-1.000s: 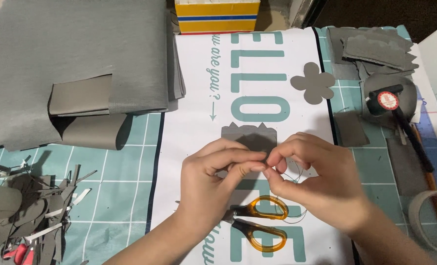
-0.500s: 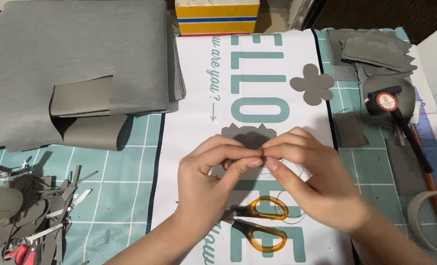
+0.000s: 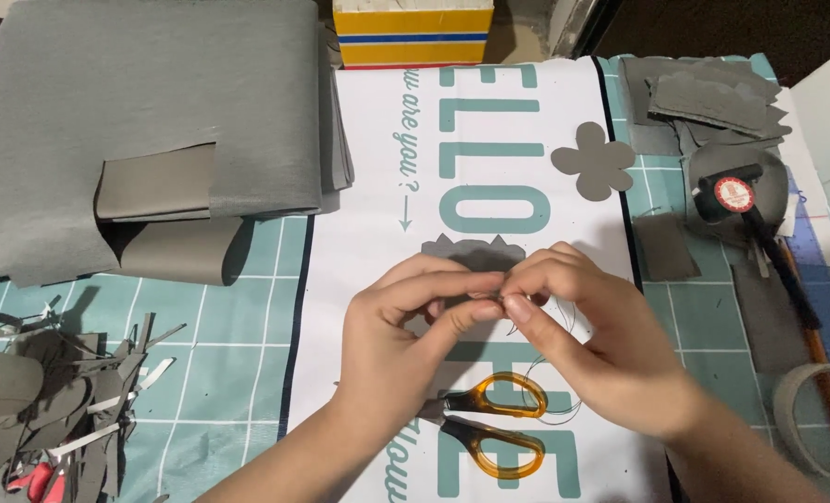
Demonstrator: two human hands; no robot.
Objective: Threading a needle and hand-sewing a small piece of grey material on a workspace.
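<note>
Desk with teal cutting mat [image 3: 229, 317] under a white banner [image 3: 378, 279]. Left hand [image 3: 406, 345] and right hand [image 3: 611, 354] met fingertip to fingertip, both grips pinched narrow on thin thread [image 3: 564, 317]. Scalloped grey piece [image 3: 466, 250] at 12 o'clock; scissors [image 3: 494, 428] at 6.

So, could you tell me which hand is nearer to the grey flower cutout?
Right. The right hand lies just below the flower cutout; the left hand is farther away, down to its left.

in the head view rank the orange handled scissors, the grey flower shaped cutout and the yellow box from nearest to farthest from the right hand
From the right hand:
1. Orange-handled scissors, just below-left.
2. Grey flower-shaped cutout, above.
3. Yellow box, top edge.
</note>
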